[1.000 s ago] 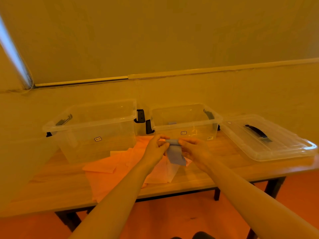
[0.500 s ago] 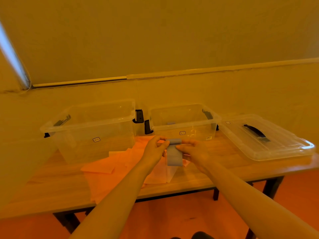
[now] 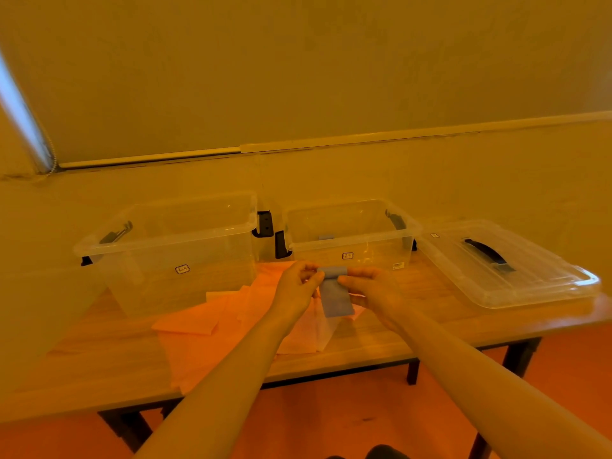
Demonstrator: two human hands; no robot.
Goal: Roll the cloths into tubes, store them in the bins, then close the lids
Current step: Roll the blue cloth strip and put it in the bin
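A small grey-blue cloth (image 3: 334, 294) hangs above the table, its top edge partly rolled into a tube. My left hand (image 3: 296, 289) pinches the roll's left end and my right hand (image 3: 371, 289) pinches its right end. Beneath them several orange and pale cloths (image 3: 212, 323) lie spread on the wooden table (image 3: 430, 329). Two clear lidless bins stand behind: a large one (image 3: 172, 250) at the left and a smaller one (image 3: 351, 233) in the middle, with a grey-blue piece (image 3: 326, 237) showing inside it.
A clear lid with a dark handle (image 3: 503, 263) lies flat on the table's right end. The bins have black side latches (image 3: 265, 223). A wall rises close behind the bins. The table's front edge is near my arms, with orange floor (image 3: 347, 415) below.
The hanging tail of the grey-blue cloth has grown a little shorter as the roll at its top thickened. Both hands stayed in nearly the same spot.
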